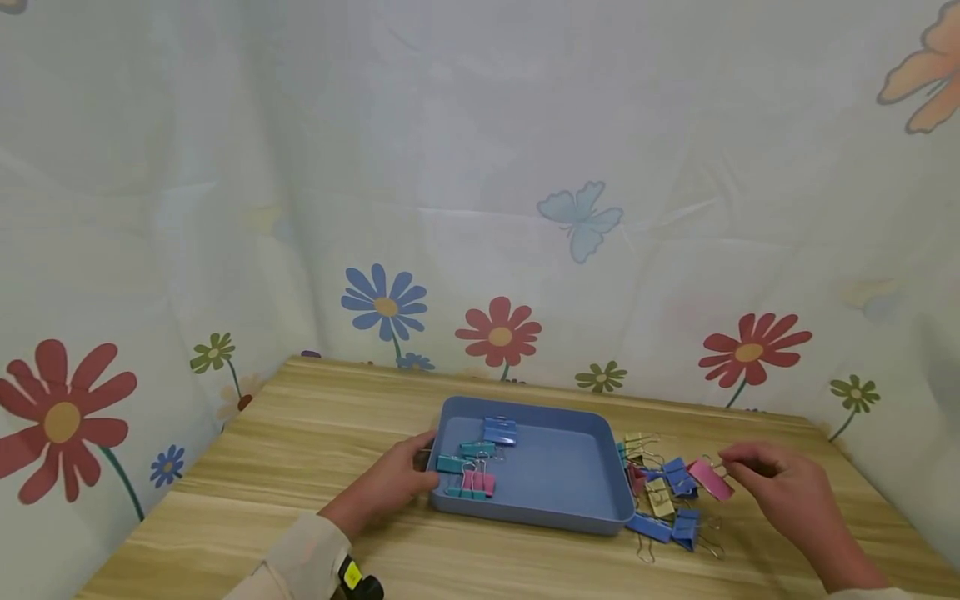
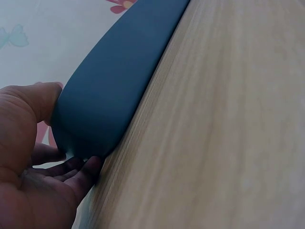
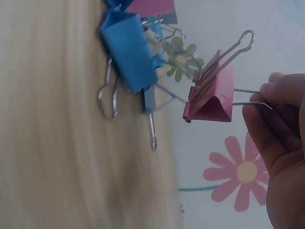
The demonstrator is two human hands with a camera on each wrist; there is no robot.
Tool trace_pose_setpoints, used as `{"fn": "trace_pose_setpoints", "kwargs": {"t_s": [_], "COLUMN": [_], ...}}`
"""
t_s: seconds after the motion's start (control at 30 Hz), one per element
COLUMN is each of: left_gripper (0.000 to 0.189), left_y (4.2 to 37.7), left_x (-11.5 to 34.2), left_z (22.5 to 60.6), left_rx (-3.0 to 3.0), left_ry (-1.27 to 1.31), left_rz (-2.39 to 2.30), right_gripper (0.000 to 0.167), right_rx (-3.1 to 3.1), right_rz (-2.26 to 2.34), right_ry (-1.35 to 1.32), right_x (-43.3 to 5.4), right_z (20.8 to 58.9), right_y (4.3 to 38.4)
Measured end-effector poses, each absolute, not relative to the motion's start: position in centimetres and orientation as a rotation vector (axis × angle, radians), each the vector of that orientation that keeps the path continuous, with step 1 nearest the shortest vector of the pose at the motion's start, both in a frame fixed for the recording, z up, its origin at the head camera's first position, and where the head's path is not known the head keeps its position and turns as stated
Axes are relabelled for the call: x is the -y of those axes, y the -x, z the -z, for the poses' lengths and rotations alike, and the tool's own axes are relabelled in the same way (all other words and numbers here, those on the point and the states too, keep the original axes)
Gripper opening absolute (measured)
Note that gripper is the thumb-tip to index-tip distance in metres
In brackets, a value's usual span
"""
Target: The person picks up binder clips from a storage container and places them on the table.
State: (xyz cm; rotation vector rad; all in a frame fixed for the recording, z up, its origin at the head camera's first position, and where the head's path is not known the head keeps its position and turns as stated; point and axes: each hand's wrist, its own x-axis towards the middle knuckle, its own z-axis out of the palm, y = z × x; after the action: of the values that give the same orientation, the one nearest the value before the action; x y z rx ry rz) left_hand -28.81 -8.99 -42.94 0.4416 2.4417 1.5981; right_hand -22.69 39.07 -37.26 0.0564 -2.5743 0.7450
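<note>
A shallow blue tray (image 1: pixel 570 467) stands on the table, with teal, blue and pink binder clips (image 1: pixel 499 430) at its left end. My left hand (image 1: pixel 397 479) grips the tray's left end; in the left wrist view the thumb is up by the rim and the fingers (image 2: pixel 88 176) curl against the lower corner. Between thumb and fingertips, my right hand (image 1: pixel 780 483) pinches a pink binder clip (image 3: pixel 220 95) by one wire handle. That clip hangs above the table, its other handle sticking out free. Just left of it lies a pile of blue, yellow and red binder clips (image 1: pixel 660 497).
The pile sits close against the tray's right wall. Under everything is a wood-grain table (image 1: pixel 300 450). Behind and to the sides hangs a pale curtain (image 1: pixel 420 167) printed with flowers and butterflies.
</note>
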Motion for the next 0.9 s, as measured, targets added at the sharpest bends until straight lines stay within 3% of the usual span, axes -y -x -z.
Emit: {"fn": "trace_pose_setpoints", "kwargs": {"t_s": [0.9], "left_gripper": [0.077], "left_y": [28.3], "left_x": [8.9], "left_z": [42.2], "left_rx": [-2.453], "left_ry": [-0.419], "left_rz": [-1.587], "right_gripper": [0.007], "right_rx": [2.641], "right_rz": [-0.707], "right_ry": [-0.025], "right_x": [-40.7], "right_z": [40.2], "right_y": [22.1]}}
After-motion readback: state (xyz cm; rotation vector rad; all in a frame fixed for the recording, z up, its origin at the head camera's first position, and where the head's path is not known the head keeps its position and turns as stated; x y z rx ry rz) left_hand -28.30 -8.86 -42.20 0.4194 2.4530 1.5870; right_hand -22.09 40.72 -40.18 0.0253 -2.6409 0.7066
